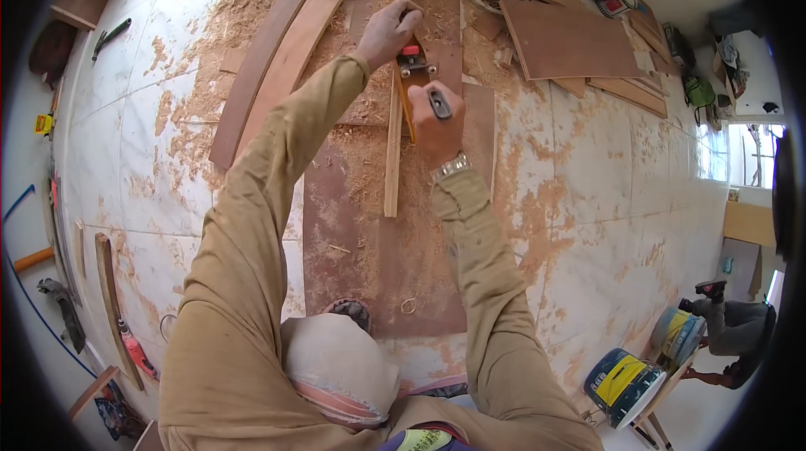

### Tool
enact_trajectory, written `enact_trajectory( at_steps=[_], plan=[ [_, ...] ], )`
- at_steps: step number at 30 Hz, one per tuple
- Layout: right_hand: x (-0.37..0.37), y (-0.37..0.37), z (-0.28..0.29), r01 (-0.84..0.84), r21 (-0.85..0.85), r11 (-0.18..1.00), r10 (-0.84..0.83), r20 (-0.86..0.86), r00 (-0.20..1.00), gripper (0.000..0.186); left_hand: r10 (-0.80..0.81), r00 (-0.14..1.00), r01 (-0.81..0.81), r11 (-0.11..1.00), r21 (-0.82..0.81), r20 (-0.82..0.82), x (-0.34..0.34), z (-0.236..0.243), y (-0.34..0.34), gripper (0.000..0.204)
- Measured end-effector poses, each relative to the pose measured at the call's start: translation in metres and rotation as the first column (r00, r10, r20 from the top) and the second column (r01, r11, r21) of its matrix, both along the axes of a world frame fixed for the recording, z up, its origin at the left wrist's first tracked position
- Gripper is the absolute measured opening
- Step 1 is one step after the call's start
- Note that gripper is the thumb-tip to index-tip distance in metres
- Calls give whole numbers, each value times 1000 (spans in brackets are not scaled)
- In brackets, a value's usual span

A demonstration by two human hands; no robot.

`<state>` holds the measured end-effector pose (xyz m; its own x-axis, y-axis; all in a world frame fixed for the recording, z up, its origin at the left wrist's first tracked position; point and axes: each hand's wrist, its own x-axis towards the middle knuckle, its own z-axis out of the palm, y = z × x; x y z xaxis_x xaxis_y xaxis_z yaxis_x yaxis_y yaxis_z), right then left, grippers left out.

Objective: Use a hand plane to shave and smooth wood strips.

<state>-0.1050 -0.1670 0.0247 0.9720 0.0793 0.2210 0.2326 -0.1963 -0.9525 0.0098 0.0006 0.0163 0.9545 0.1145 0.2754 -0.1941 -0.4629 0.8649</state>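
Hand plane (413,75): located over the upper part of a narrow wooden strip (392,178), which lies lengthwise above a reddish-brown board (344,224). The plane's sole and blade cannot be seen; its front end is largely covered by the left hand (389,36). The strip's far end runs toward the upper edge, and its middle is partly hidden by the hands and tool.

Right hand (438,125): closed around the plane's dark rear handle (439,104), forearm extended forward from the lower right, metal wristband (452,167) at the cuff. Left hand: curled at the plane's front, back of the hand uppermost, arm reaching diagonally from the lower left. Its fingertips are concealed; whether it grips plane, strip or both cannot be told.

Wood shavings (531,220) litter board and floor tiles (604,170).
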Motion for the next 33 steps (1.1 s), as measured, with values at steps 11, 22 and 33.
enact_trajectory(
  at_steps=[11,22,33],
  plan=[
    [-42,-3,22,-61,-62,996,56,-77,995,26,3,997,-20,971,-239,-72,-42,-17,-5,23],
    [-140,-39,30,-77,-99,992,66,-110,992,26,-6,978,-77,918,-388,-208,-148,-6,-37,17],
    [83,24,18,48,-115,992,-42,52,998,26,24,994,-24,1000,-1,102,76,1,22,33]
  ],
)
